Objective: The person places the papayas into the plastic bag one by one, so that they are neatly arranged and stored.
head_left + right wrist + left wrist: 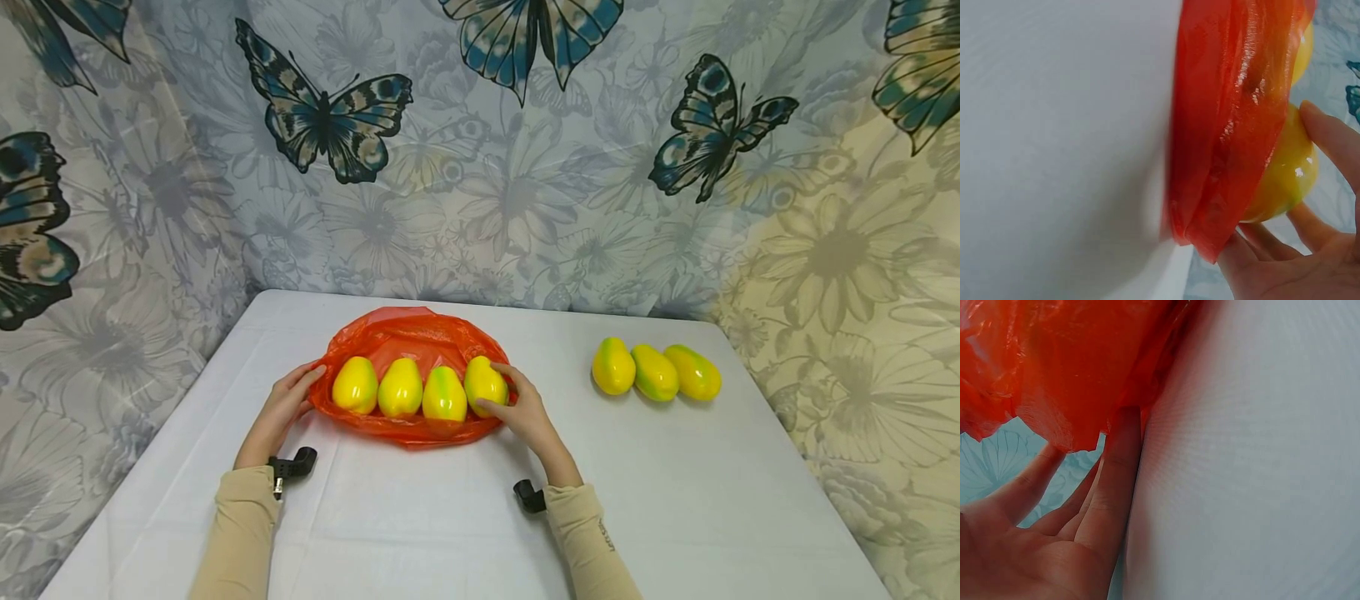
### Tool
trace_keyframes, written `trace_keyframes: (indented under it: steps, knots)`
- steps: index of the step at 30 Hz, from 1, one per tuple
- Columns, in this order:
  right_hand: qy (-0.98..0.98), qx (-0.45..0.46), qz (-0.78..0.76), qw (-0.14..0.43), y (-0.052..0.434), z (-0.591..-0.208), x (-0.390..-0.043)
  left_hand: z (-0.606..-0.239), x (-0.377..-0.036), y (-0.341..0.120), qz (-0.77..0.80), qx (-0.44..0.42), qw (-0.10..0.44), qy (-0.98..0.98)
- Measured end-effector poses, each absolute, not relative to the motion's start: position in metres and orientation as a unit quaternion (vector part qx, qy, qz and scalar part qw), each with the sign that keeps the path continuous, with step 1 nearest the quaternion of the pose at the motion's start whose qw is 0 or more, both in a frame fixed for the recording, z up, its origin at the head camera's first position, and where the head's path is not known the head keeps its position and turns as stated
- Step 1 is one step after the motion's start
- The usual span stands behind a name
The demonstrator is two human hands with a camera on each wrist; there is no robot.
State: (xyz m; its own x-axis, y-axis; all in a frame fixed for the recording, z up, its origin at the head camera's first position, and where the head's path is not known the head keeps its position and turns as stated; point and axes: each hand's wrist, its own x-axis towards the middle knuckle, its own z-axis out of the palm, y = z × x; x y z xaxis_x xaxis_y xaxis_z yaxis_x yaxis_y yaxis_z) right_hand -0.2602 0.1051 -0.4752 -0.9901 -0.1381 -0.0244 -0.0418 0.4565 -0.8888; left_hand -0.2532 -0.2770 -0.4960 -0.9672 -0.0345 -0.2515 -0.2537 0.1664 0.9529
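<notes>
Orange plastic bag on white bench, four yellow-green fruits inside: left hand open against its edge, right hand gripping rightmost fruit; risk: slack film letting fruits roll out.

Thin orange plastic bag: crinkled, semi-translucent film, glossy, with highlights along its folds in the right wrist view. Four yellow-green pear-shaped fruits on the bag: smooth, shiny, plastic-looking skin with bright specular spots. Three more yellow-green fruits near the right edge of the surface: same glossy, smooth finish. White cloth-covered surface: matt, with a fine woven texture visible in the wrist views and faint creases. Butterfly-and-flower printed backdrop: soft matt fabric, draped with folds. Beige sleeves: matt knit cloth. Black wrist mounts: matt hard plastic.
</notes>
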Motion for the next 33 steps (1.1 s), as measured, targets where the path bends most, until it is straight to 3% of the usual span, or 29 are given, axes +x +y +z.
trace_keyframes:
  steps: [24, 33]
  knots:
    - [0.853, -0.05, -0.519, 0.03, 0.102, -0.479, -0.253, -0.497, -0.252, -0.276, 0.636, -0.099, 0.086, 0.761]
    - [0.832, -0.064, -0.551, -0.008, 0.11, -0.47, -0.256, -0.497, -0.253, -0.276, 0.635, -0.096, 0.084, 0.762]
